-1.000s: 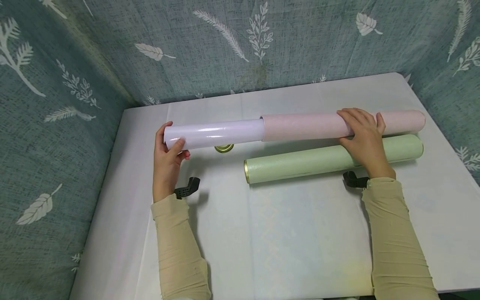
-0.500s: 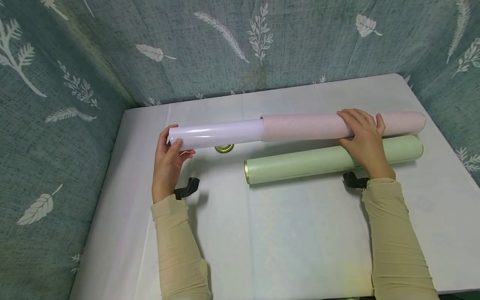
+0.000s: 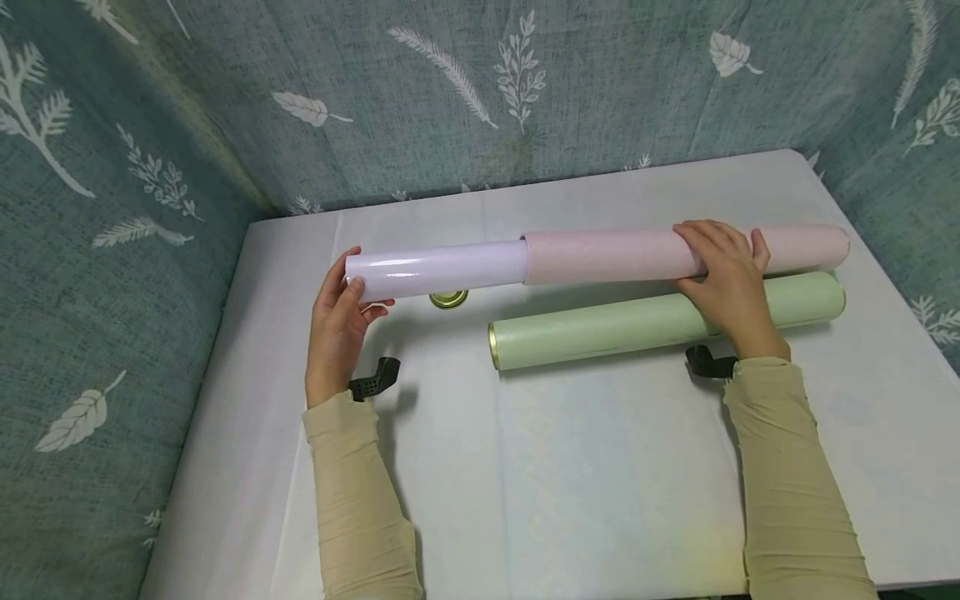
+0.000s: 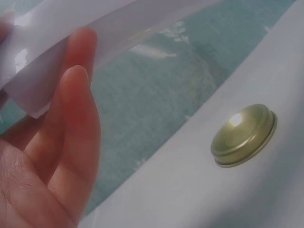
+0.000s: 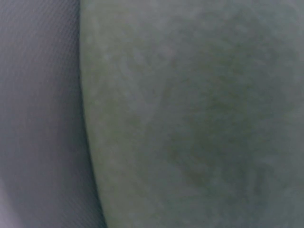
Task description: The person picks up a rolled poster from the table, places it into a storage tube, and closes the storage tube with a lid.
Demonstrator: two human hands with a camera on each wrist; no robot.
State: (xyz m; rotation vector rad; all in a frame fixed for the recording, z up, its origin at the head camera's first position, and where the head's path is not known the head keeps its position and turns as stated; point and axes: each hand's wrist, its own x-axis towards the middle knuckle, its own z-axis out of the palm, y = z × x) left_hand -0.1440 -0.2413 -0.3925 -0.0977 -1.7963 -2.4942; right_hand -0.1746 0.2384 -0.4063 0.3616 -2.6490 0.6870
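A glossy white roll of paper [image 3: 442, 268] sticks out of the left end of a pink poster tube [image 3: 600, 255]. My left hand [image 3: 337, 325] grips the roll's outer end, thumb on the near side and fingers around the far side and below; the left wrist view shows the paper's loose edge [image 4: 35, 102] by the fingers. Across the pink tube lies my right hand [image 3: 727, 283], fingers over its top and thumb on its near side, holding it. Below that hand a green tube [image 3: 600, 332] with a gold rim lies on the table, filling most of the right wrist view.
A round gold metal lid [image 3: 448, 298] lies on the white table [image 3: 570, 467], just under the near side of the paper roll. Green leaf-patterned cloth [image 3: 420, 108] hangs behind the table and along its sides.
My left hand has moved slightly right, and the paper roll has slid a little deeper into the pink tube. The right hand and both tubes have stayed in place.
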